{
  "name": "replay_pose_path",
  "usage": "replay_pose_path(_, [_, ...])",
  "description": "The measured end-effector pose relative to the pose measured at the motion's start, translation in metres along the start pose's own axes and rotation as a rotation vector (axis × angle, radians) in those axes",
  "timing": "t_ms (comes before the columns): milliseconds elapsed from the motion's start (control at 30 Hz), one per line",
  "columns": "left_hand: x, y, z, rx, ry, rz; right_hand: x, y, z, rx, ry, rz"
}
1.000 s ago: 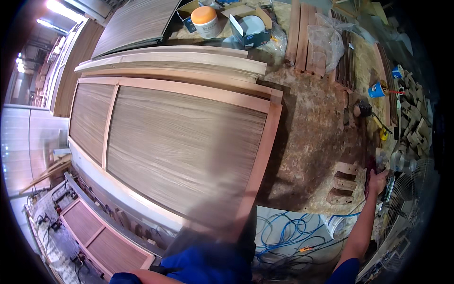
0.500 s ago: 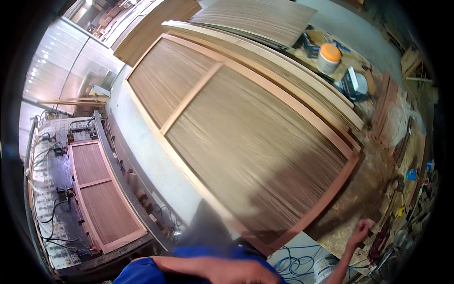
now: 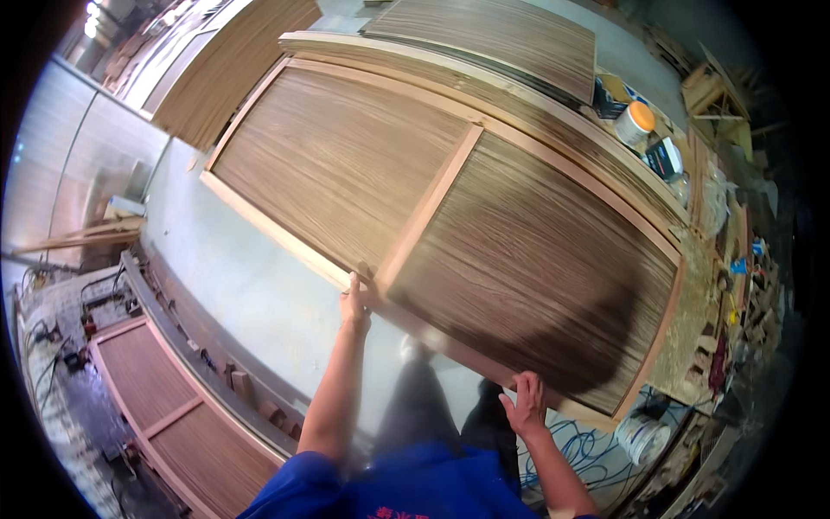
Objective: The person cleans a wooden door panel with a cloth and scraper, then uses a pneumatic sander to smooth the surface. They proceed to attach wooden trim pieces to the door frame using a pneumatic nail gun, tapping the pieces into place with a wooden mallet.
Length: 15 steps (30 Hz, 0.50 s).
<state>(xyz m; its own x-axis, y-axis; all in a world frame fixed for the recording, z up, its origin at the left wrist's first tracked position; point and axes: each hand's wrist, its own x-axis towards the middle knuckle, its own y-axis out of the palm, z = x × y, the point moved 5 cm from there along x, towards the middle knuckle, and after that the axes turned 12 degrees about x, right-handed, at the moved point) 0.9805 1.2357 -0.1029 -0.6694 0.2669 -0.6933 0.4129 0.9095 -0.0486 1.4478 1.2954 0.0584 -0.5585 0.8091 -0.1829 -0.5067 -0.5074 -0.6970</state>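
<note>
A large wooden door panel point(image 3: 341, 143) lies flat in front of me, with brown wood-grain infill and a paler frame split by one crossbar. My left hand point(image 3: 354, 304) grips its near edge close to where the crossbar point(image 3: 430, 210) meets the frame. Farther right along that same edge, my right hand point(image 3: 526, 406) has its fingers curled over the frame, thumb apart. The undersides of both grips are hidden. Shadow covers much of the panel's right section.
Another framed panel point(image 3: 154, 374) rests on a machine bench at left. Behind the large panel are stacked boards point(image 3: 493, 43). An orange-lidded jar point(image 3: 635, 123) stands at the far right. Blue hose point(image 3: 581, 450) coils on the floor beside a white bucket point(image 3: 644, 439).
My right hand has come from over the bench at right to the panel's near edge. My left hand has reached forward onto that edge. The view has shifted.
</note>
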Motion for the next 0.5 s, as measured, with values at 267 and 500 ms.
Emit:
replay_pose_path(267, [0.021, -0.010, -0.016, 0.037, 0.058, 0.052, 0.034, 0.054, -0.007, -0.411, 0.050, 0.030])
replay_pose_path(500, [-0.126, -0.083, -0.131, 0.153, 0.217, 0.190, -0.031, -0.073, 0.125, -0.214, 0.050, 0.109])
